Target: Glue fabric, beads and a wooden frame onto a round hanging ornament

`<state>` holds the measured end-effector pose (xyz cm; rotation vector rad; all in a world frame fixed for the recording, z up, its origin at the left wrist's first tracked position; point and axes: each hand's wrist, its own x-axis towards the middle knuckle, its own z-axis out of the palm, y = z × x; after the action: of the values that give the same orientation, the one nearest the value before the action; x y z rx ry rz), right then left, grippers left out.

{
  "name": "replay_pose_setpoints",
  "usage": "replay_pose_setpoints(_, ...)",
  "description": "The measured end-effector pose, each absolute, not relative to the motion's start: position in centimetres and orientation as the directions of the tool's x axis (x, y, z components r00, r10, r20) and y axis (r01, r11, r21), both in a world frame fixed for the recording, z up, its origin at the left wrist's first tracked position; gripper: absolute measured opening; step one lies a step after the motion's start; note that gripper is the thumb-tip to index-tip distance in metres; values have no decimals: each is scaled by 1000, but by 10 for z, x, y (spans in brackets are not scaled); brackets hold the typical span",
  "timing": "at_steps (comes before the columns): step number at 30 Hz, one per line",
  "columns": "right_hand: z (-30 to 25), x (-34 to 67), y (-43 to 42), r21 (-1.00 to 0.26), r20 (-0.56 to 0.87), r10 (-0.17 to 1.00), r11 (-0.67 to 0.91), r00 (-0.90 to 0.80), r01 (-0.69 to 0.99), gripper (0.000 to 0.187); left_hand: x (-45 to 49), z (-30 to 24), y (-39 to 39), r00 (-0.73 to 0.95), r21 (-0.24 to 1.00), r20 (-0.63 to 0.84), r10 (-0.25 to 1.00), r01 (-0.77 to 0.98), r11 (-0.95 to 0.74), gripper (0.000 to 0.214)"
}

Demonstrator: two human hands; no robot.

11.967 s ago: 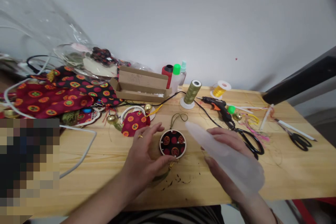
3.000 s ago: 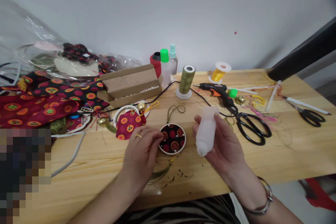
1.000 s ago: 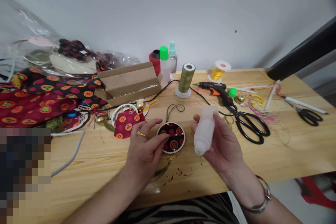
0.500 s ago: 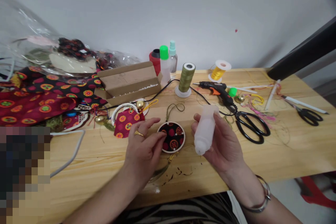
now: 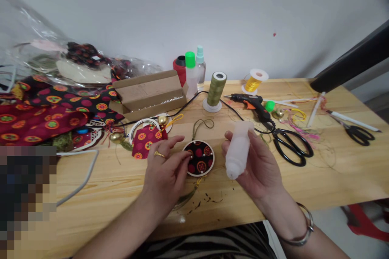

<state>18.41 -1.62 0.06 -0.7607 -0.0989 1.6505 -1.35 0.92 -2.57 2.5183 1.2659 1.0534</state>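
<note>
A round pendant [image 5: 200,158] with dark patterned fabric in a pale rim lies on the table, with several small white beads on its face. An olive cord loop [image 5: 200,127] runs from its top, and an olive tassel [image 5: 185,200] lies below it. My left hand [image 5: 167,166] rests at the pendant's left side, thumb and forefinger pinched together over its edge. What is in the pinch, if anything, is too small to make out. In my right hand [image 5: 258,166] is a translucent white glue bottle [image 5: 238,149], uncapped and tilted nozzle-down, apart from the pendant.
Behind the pendant are an open cardboard box [image 5: 148,95] with white beads, an olive thread spool [image 5: 216,91] and a glue gun [image 5: 252,103]. Black-handled scissors [image 5: 291,147] lie to the right. Patterned fabric [image 5: 42,113] is heaped at left, near red fabric pieces [image 5: 146,139].
My left fingertips have shifted very slightly at the pendant's left edge. The bottle stays in my right hand, almost unmoved.
</note>
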Motion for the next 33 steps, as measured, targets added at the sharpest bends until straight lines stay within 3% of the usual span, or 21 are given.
replay_pose_setpoints(23, 3, 183, -17, -421, -464, 885, -266, -47, -867, 31, -8, -31, 9, 385, 401, 481, 787, 702, -589, 9)
replay_pose_setpoints(33, 2, 182, -16, -463, -447, 895, -240, -9, -853, 29, -10, -29, 8, 370, 391, 483, 794, 720, -573, 8)
